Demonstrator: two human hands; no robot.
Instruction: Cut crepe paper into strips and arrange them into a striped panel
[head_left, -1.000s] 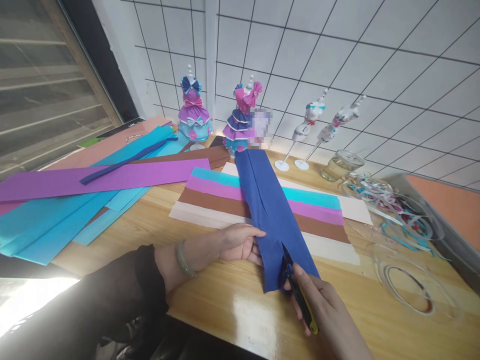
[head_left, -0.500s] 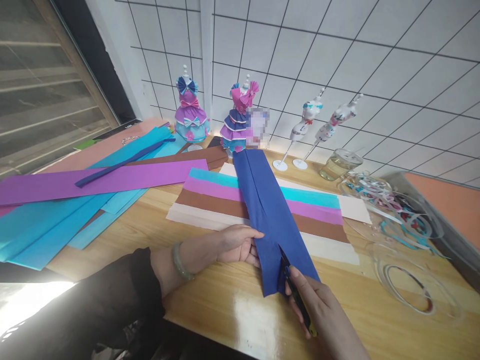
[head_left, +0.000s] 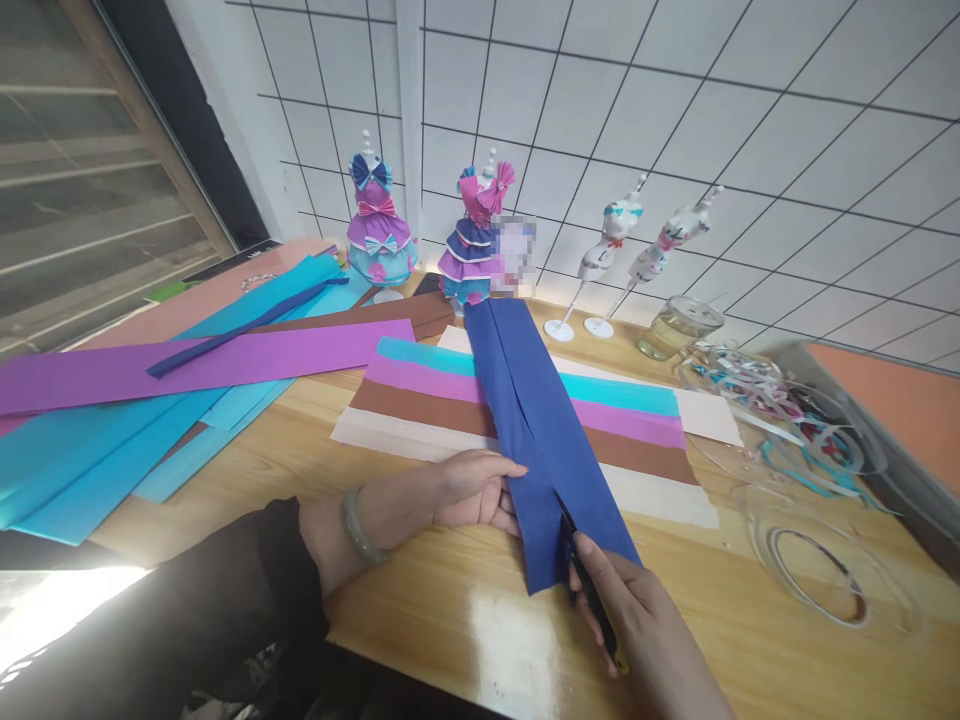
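Observation:
A long dark blue crepe paper strip (head_left: pixel 536 400) runs from the back of the table toward me, over several coloured strips. My left hand (head_left: pixel 480 488) pinches its left edge near the front end, thumb on top and fingers beneath. In my right hand (head_left: pixel 637 610) are black and yellow scissors (head_left: pixel 596 600), their blades in a slit in the blue paper. The slit starts at the near end, and a crease or fold line continues up the strip beyond it. Part of the lower blade is hidden by the paper.
Blue and purple paper strips (head_left: pixel 225 355) lie at the left. Two dressed mini mannequins (head_left: pixel 382 225) and two bare ones (head_left: pixel 604 250) stand at the back. A glass jar (head_left: pixel 679 328), tangled ribbons (head_left: pixel 810 420) and a clear ribbon coil (head_left: pixel 817 575) lie to the right.
The scissors have moved slightly forward along the blue paper, and the slit reaches a little farther up. My left hand keeps the same grip on the edge.

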